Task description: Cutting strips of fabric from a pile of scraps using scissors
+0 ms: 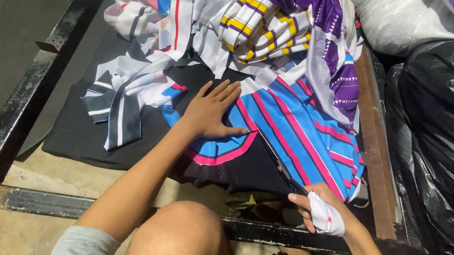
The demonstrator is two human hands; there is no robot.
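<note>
My left hand (210, 112) lies flat, fingers spread, on a blue fabric piece with pink stripes (300, 133), pressing it onto a black cloth (95, 129). My right hand (317, 207), wrapped in a white cloth strip, grips the handles of long dark scissors (276, 159). The blades point up-left along the blue fabric's edge, close to my left thumb. My bare knee (183, 239) shows at the bottom.
A pile of striped fabric pieces, white, purple, yellow and pink (261, 23), lies behind. A black metal frame (17, 115) borders the work surface. Black plastic bags (447, 141) stand at the right, a white bag (399, 19) above them.
</note>
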